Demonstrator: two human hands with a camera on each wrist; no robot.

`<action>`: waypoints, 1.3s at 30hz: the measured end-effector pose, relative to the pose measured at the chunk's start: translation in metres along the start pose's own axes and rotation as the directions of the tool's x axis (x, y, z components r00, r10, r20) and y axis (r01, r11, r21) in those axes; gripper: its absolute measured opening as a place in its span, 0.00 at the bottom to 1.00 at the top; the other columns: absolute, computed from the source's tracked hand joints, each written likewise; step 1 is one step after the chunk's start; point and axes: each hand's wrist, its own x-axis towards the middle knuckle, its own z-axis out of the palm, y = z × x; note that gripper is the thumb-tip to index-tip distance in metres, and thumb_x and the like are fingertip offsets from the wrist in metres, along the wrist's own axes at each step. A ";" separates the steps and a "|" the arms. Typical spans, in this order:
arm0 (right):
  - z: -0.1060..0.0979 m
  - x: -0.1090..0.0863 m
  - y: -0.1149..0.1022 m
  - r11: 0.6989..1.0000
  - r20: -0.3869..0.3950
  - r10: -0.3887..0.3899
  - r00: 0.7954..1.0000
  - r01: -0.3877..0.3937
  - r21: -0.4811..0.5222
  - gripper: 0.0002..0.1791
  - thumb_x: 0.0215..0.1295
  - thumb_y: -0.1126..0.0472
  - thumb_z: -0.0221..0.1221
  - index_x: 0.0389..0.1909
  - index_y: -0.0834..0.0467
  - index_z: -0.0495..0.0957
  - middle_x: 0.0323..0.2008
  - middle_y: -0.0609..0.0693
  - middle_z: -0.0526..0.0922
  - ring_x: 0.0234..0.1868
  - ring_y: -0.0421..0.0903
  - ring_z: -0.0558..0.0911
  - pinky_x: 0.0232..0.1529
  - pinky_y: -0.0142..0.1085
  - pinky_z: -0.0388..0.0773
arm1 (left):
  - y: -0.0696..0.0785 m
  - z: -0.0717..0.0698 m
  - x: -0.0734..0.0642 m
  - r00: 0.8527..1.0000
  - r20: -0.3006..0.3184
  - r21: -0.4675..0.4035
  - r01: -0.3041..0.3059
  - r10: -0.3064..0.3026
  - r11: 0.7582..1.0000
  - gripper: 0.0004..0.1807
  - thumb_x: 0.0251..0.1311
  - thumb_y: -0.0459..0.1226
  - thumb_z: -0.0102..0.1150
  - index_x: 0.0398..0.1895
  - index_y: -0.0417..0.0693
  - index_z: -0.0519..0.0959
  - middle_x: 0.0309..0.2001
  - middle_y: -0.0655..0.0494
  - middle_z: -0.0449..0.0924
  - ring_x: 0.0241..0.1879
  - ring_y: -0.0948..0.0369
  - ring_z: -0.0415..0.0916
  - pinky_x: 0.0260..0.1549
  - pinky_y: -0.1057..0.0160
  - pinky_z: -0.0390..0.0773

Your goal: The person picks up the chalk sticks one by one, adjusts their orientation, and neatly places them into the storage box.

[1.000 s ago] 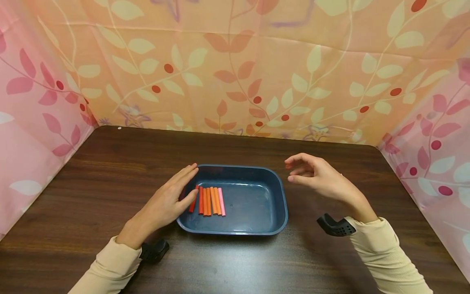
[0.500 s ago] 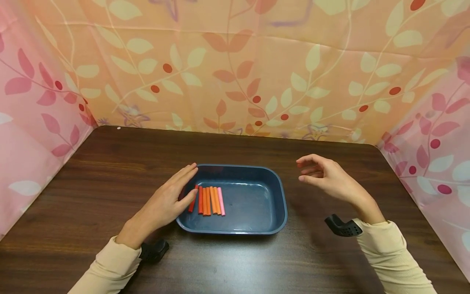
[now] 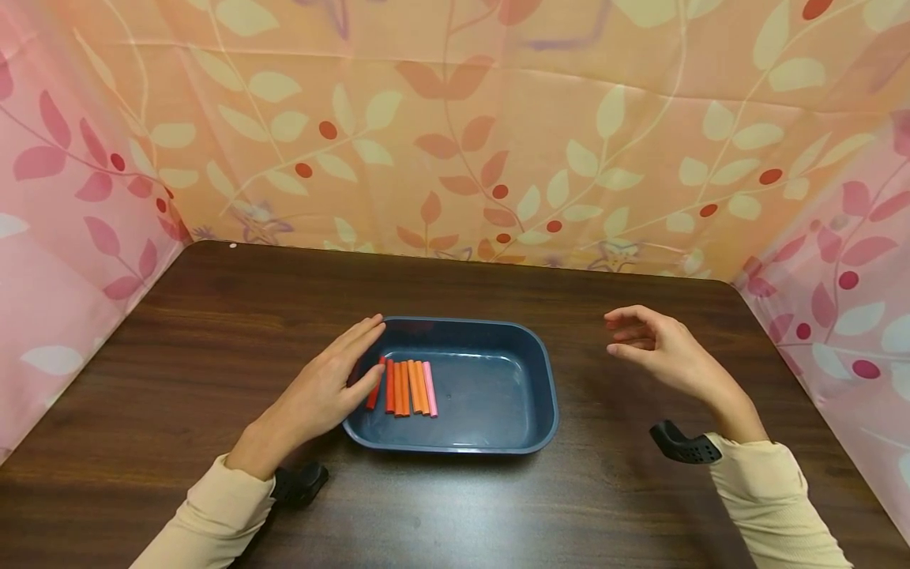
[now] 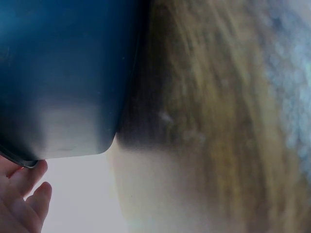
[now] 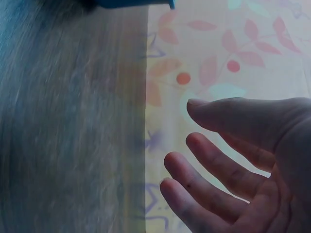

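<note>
A dark blue plastic tray [image 3: 490,395] sits on the table in the head view. Inside its left part lies a row of short red, orange and pink sticks [image 3: 408,389], their exact kind too small to make out. My left hand [image 3: 323,387] rests along the tray's left rim, fingers straight, thumb reaching over the inside and partly covering the leftmost red stick. In the left wrist view its fingertips [image 4: 36,177] are right at the rim of the tray. To the right of the tray, my right hand [image 3: 664,352] hovers above the table with loosely bent fingers and nothing between them.
The dark wooden table [image 3: 498,514] stretches around the tray. A floral curtain [image 3: 455,134] hangs behind its back edge and along both sides. One small white spot [image 3: 232,246] shows at the back left. Black wrist straps [image 3: 684,444] are worn on both arms.
My right hand has moved to the right, farther from the tray, with its fingers still loosely bent. The left hand, tray and sticks have stayed in place.
</note>
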 end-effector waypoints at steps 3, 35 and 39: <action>-0.001 -0.004 0.006 1.000 -0.021 0.004 1.000 -0.004 -0.004 0.22 0.65 0.62 0.65 0.58 0.64 0.74 0.53 0.66 0.81 0.46 0.29 0.81 0.42 0.22 0.78 | -0.001 0.000 0.000 1.000 0.002 -0.004 0.000 0.000 1.000 0.34 0.68 0.39 0.58 0.75 0.43 0.61 0.77 0.48 0.56 0.77 0.47 0.54 0.71 0.38 0.59; -0.011 -0.019 0.076 0.983 -0.147 0.049 0.988 -0.073 -0.168 0.21 0.60 0.67 0.67 0.54 0.69 0.77 0.46 0.69 0.84 0.37 0.17 0.72 0.31 0.17 0.73 | 0.001 -0.002 0.002 1.000 0.008 0.010 -0.001 0.001 1.000 0.34 0.68 0.39 0.57 0.75 0.44 0.61 0.77 0.47 0.57 0.77 0.47 0.53 0.71 0.39 0.59; -0.010 -0.018 0.081 0.976 -0.158 0.038 0.987 -0.071 -0.205 0.21 0.58 0.68 0.67 0.52 0.69 0.78 0.43 0.67 0.85 0.36 0.22 0.75 0.33 0.15 0.72 | 0.000 -0.001 0.001 1.000 0.000 0.008 -0.005 0.005 1.000 0.34 0.68 0.39 0.58 0.75 0.43 0.62 0.77 0.47 0.57 0.77 0.47 0.54 0.71 0.39 0.59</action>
